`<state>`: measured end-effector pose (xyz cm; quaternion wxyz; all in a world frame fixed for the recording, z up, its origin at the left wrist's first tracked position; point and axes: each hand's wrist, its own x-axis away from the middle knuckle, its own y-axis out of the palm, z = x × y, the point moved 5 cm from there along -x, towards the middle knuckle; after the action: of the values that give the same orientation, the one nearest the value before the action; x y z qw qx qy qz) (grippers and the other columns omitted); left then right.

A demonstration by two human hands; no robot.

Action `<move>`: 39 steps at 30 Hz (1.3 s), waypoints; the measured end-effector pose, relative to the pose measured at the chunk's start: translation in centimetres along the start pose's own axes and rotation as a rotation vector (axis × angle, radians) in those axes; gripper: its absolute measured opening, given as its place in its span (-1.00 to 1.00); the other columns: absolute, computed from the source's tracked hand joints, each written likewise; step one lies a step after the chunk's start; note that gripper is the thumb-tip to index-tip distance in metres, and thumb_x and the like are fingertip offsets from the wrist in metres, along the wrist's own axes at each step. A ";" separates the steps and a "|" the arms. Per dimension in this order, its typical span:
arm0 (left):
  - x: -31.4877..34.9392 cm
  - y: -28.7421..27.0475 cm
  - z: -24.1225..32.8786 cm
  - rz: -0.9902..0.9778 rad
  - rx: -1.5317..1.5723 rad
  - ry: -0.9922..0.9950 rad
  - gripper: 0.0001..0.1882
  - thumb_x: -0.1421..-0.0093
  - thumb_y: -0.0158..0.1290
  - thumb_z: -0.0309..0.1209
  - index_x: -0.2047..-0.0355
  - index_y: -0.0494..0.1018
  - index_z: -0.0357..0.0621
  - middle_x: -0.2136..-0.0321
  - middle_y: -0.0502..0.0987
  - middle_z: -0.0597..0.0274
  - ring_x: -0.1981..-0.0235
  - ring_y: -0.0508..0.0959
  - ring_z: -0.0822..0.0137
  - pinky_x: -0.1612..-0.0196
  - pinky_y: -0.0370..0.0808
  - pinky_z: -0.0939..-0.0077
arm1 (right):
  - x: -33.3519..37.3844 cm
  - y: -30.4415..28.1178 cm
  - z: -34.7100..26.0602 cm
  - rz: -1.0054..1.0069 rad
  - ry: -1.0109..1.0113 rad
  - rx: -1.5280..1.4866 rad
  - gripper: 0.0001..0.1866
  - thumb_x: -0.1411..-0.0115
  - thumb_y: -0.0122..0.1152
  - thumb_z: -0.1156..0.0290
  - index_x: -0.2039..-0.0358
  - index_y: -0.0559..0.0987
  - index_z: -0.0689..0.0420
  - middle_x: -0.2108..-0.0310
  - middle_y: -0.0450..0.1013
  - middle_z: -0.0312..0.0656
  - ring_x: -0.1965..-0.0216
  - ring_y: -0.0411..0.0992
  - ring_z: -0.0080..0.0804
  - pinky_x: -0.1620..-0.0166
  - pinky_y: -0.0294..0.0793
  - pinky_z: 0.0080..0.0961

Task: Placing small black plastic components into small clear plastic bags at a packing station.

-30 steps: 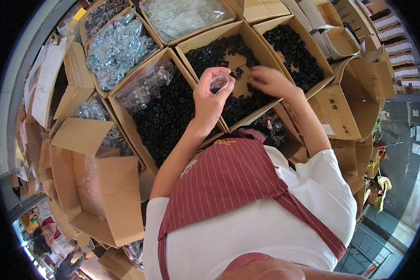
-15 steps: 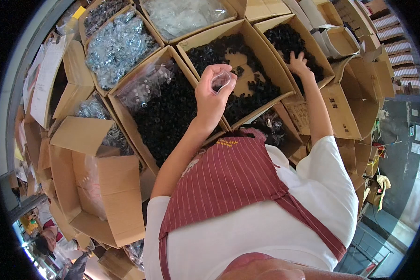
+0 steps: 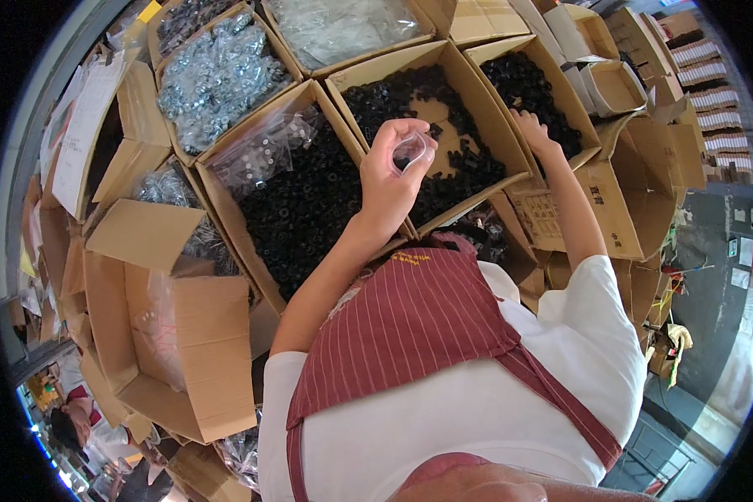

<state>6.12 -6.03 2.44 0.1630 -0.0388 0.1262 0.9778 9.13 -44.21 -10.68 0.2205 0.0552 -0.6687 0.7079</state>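
My left hand (image 3: pixel 396 171) is closed around a small clear plastic bag (image 3: pixel 410 149), its mouth spread round and facing up. It hovers over the near left part of a cardboard box (image 3: pixel 514 164) with small black parts (image 3: pixel 470 167) strewn on its bottom. At the far right, my right hand (image 3: pixel 535 134) is in a narrower carton (image 3: pixel 581 155) of small black pieces (image 3: pixel 523 79), close to its left wall. The right fingers are bent and drawn together. Whatever they hold, if anything, cannot be made out.
Left of centre, another box holds black ring-like parts (image 3: pixel 297 217) and a clear bag of small parts (image 3: pixel 263 155). Beyond are bagged bluish metal pieces (image 3: pixel 217 79) and clear bags (image 3: pixel 343 29). An open carton (image 3: pixel 213 356) stands near left; empty cartons (image 3: pixel 640 184) stand right.
My right hand has drawn back toward the near left wall of its carton, and its spread fingers have come together. The left hand still holds the bag in nearly the same place.
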 end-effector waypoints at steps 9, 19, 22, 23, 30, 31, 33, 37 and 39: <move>0.1 0.3 -0.4 -0.059 0.002 0.029 -0.75 -0.25 0.12 -0.57 0.07 0.43 -0.22 0.27 0.56 0.29 0.20 0.52 0.50 0.06 0.43 0.57 | -0.1 0.8 0.2 0.127 -0.176 -0.248 -0.66 -0.30 0.02 0.31 -0.05 0.46 0.13 0.19 0.51 0.19 0.07 0.50 0.16 0.06 0.51 -0.08; 0.3 0.6 -0.6 -0.070 0.019 0.000 -0.77 -0.25 0.10 -0.57 0.07 0.43 -0.21 0.25 0.55 0.28 0.18 0.53 0.48 0.07 0.45 0.56 | 0.7 -0.5 1.5 0.215 0.007 -0.789 -0.60 -0.20 0.25 0.27 -0.02 0.54 0.17 0.12 0.58 -0.06 0.12 0.53 -0.07 0.04 0.48 -0.26; 0.2 0.3 -0.7 -0.054 0.019 -0.007 -0.77 -0.25 0.10 -0.58 0.08 0.44 -0.21 0.25 0.56 0.28 0.18 0.53 0.48 0.06 0.45 0.57 | 1.8 -2.6 3.1 0.267 0.154 -1.414 -0.69 -0.23 0.30 0.27 0.07 0.55 0.13 0.34 0.48 -0.18 0.38 0.40 -0.42 0.41 0.32 -0.49; 0.2 0.0 -0.8 -0.042 0.018 -0.003 -0.78 -0.25 0.10 -0.58 0.08 0.44 -0.21 0.25 0.56 0.28 0.18 0.53 0.48 0.06 0.45 0.58 | 2.1 -2.7 3.6 0.268 0.254 -1.788 -0.74 -0.26 0.30 0.28 0.12 0.53 0.11 0.49 0.37 -0.23 0.53 0.28 -0.55 0.60 0.15 -0.63; 0.2 0.2 -0.6 -0.031 0.021 -0.020 -0.77 -0.25 0.10 -0.58 0.08 0.44 -0.21 0.25 0.56 0.27 0.16 0.54 0.48 0.04 0.45 0.56 | 5.1 -4.7 2.0 0.221 0.245 -2.555 -0.73 -0.32 0.14 0.37 0.05 0.48 0.25 0.35 0.39 -0.12 0.50 0.21 -0.41 0.56 0.25 -0.58; 0.2 0.2 -0.6 -0.037 0.014 -0.032 -0.77 -0.25 0.10 -0.57 0.07 0.44 -0.21 0.24 0.56 0.27 0.16 0.54 0.47 0.04 0.45 0.56 | 5.7 -5.1 1.4 0.237 0.273 -2.481 -0.68 -0.35 0.09 0.32 0.03 0.50 0.29 0.29 0.44 -0.13 0.52 0.19 -0.44 0.58 0.21 -0.59; 0.2 0.3 -0.6 -0.046 0.006 -0.045 -0.77 -0.25 0.10 -0.57 0.07 0.44 -0.21 0.24 0.56 0.27 0.16 0.54 0.47 0.04 0.45 0.56 | 5.6 -5.4 1.1 0.096 0.070 -2.450 -0.67 -0.35 0.09 0.31 0.03 0.50 0.30 0.30 0.44 -0.14 0.53 0.18 -0.47 0.59 0.17 -0.60; 0.2 0.4 -0.9 -0.047 -0.008 -0.054 -0.77 -0.26 0.09 -0.57 0.07 0.44 -0.21 0.24 0.56 0.27 0.16 0.54 0.48 0.05 0.45 0.57 | 5.9 -6.2 -0.4 0.001 -0.064 -2.326 -0.65 -0.40 0.02 0.20 0.10 0.48 0.28 0.45 0.33 -0.27 0.63 0.08 -0.58 0.66 -0.01 -0.66; 0.0 0.2 -1.1 -0.038 -0.014 -0.054 -0.77 -0.26 0.09 -0.57 0.07 0.44 -0.21 0.24 0.56 0.27 0.17 0.54 0.48 0.05 0.45 0.57 | 7.3 -8.3 -3.4 -0.004 -0.071 -2.225 -0.66 -0.42 0.00 0.16 0.15 0.45 0.23 0.56 0.17 -0.41 0.70 -0.03 -0.68 0.70 -0.11 -0.68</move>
<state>6.08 -6.54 1.42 0.1848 -0.0159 0.1141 0.9760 6.57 -39.10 -0.62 0.1290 -0.1518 -0.9365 -0.2885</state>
